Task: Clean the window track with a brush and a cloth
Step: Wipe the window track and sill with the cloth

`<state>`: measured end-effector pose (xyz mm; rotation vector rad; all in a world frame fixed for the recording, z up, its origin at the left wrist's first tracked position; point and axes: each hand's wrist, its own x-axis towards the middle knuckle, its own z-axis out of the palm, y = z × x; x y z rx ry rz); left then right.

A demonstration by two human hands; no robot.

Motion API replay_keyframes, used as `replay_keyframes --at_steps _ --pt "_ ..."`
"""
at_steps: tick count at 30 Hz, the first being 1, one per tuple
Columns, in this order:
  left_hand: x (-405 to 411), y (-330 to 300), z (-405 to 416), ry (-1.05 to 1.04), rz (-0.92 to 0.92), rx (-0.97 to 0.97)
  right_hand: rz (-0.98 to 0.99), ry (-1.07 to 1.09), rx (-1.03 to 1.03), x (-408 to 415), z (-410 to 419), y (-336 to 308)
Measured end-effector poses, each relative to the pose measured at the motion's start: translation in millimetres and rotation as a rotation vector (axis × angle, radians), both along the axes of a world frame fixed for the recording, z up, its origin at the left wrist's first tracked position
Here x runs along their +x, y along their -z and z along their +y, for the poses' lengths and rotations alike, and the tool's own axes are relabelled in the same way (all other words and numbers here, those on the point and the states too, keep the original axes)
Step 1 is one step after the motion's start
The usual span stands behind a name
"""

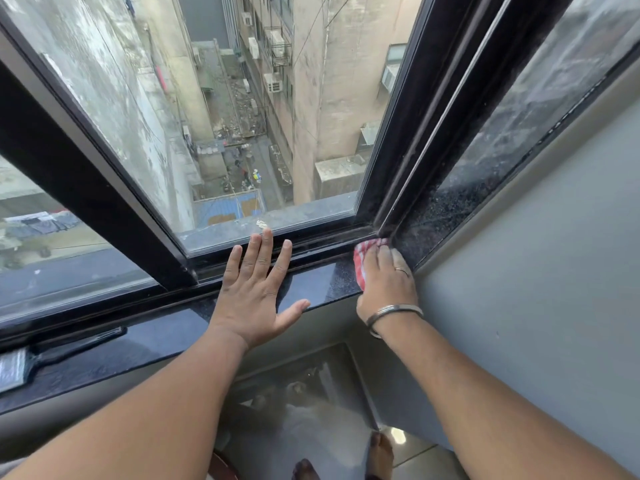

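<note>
My right hand (pixel 384 275) is curled down over the cloth (pixel 360 263), pressing it into the right-hand end of the window track (pixel 311 242), just where the track meets the upright frame (pixel 408 140). Only a red-and-white checked edge of the cloth shows past my knuckles on the left and far sides; the rest is bunched under my palm. It looks soft and thin, and should fold easily into a groove.

From that hand the track runs away to the left, its long axis lying left to right along the foot of the glass, so I judge any wiping stroke has to travel leftwards, towards my other hand. My left hand (pixel 258 289) lies flat and open, fingers spread, palm on the dark polished sill (pixel 322 284) with fingertips reaching over the track; it holds nothing and seems to be steadying me.

The track is a narrow black metal channel, dull with dust. The sill is smooth, speckled dark stone. The right pane (pixel 519 133) is heavily spotted with grime.

The brush (pixel 38 355) lies far to the left on the sill, a flat dark-handled paintbrush with pale bristles, handle pointing right, nearer my left hand but well apart from it.
</note>
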<state>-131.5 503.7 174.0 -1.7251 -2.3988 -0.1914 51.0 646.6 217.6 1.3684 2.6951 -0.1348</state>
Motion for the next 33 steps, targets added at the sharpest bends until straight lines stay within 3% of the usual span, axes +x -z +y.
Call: replay_keyframes --at_steps 5,9,11,15,17,19,21,22,25,29,33 --pt "-1.0 -3.3 -1.3 0.019 -0.003 -0.024 0.129 -0.328 -0.116 14.8 -22.0 5.1" --pt "-1.5 -4.2 -1.1 0.017 -0.016 -0.032 0.225 -0.159 0.101 23.9 -17.2 3.8" --pt "-1.4 -4.3 -0.8 0.010 -0.012 -0.037 0.124 -0.166 0.153 19.1 -13.5 6.1" --pt "-1.9 -4.9 -0.9 0.019 -0.011 -0.048 -0.017 -0.341 0.017 10.1 -15.8 18.8" --pt "-1.9 -5.8 -1.2 0.022 -0.010 -0.045 0.059 -0.575 0.047 11.5 -18.0 18.0" --pt "-1.1 -6.4 -1.7 0.019 -0.012 -0.038 0.290 -0.656 0.114 18.0 -14.5 17.7" --pt "-0.8 -7.0 -2.1 0.013 -0.017 -0.047 0.476 -0.485 0.189 27.1 -10.6 17.7" --pt "-0.5 -7.6 -2.2 0.011 -0.017 -0.055 0.476 -0.340 0.225 30.8 -10.9 17.5" --pt "1.3 -11.1 -2.8 -0.003 -0.023 -0.070 0.273 -0.060 0.244 29.2 -11.0 15.8" --pt "-5.3 -11.2 -19.8 -0.061 -0.032 -0.067 0.047 0.084 0.065 -0.8 -9.9 13.7" --pt "-26.2 -4.6 -49.5 -0.018 0.028 -0.113 -0.099 0.041 0.085 -9.3 2.3 5.7"
